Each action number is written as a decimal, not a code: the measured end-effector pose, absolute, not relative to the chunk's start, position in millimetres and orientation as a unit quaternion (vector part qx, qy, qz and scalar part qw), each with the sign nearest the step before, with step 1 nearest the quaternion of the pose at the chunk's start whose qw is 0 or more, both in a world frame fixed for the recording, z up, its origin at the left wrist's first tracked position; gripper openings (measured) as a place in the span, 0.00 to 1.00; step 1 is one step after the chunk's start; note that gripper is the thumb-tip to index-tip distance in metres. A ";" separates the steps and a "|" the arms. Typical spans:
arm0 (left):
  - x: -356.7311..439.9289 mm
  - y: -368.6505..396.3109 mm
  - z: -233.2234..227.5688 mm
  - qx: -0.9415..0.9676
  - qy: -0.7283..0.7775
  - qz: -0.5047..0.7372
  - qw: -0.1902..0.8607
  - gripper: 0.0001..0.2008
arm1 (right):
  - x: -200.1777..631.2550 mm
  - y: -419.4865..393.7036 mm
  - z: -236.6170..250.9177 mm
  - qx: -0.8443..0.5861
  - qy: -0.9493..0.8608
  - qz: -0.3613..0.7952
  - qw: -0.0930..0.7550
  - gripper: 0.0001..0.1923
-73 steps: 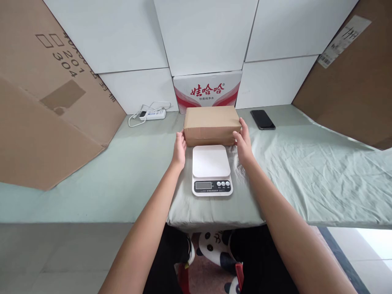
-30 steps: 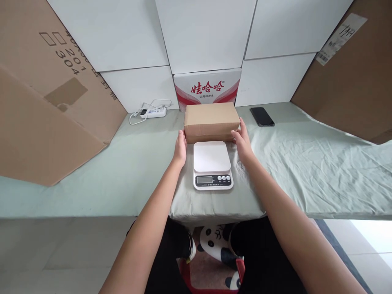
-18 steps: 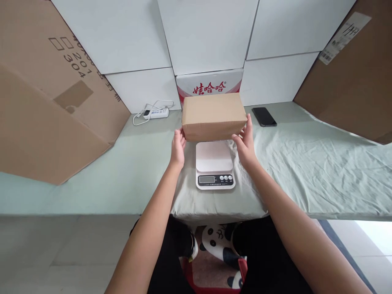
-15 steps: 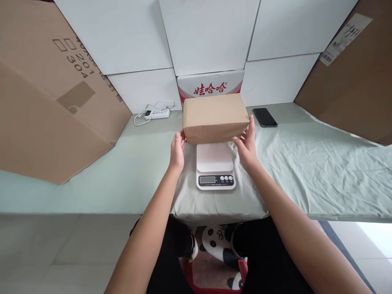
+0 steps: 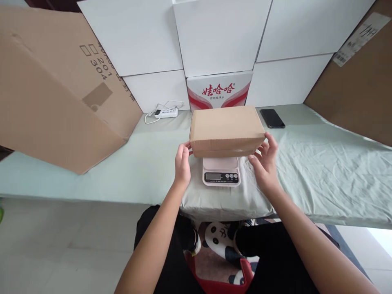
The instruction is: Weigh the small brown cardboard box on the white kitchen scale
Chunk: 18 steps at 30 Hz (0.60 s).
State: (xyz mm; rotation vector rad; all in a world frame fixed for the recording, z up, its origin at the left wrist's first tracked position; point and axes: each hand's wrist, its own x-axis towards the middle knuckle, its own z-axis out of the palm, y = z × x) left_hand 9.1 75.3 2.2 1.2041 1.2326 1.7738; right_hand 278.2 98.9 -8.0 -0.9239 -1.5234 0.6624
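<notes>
A brown cardboard box [image 5: 227, 124] is held between my two hands, over the back part of a white digital kitchen scale [image 5: 221, 179]. My left hand [image 5: 183, 163] grips the box's near left corner, its fingers partly hidden beneath. On the opposite side, my right hand [image 5: 266, 161] has its fingertips on the near right corner, thumb toward the lower edge. The box hides most of the weighing plate. I cannot tell whether its underside touches the plate. The scale's display and buttons face me.
A black phone [image 5: 272, 118] lies behind to the right. A white power strip [image 5: 166, 112] with a cable lies behind to the left. White boxes [image 5: 223, 36] line the back of the cloth-covered table [image 5: 147, 171]. Large cardboard sheets [image 5: 61, 94] stand at both sides.
Both hands have brought the box toward me and lower, so it now covers more of the scale's plate. More of the red-lettered carton behind shows. The view has shifted slightly.
</notes>
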 end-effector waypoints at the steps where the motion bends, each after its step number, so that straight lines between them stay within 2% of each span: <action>1: 10.3 69.0 0.3 0.457 0.476 0.678 0.325 0.28 | 278.9 93.8 -8.7 -0.396 -0.654 0.282 0.580 0.40; 7: 15.1 49.0 -4.2 0.452 0.484 0.683 0.309 0.30 | 284.7 76.2 -14.7 -0.401 -0.646 0.273 0.590 0.41; 18: 12.8 46.1 -0.6 0.436 0.487 0.668 0.355 0.28 | 275.3 74.5 -12.4 -0.421 -0.627 0.291 0.587 0.38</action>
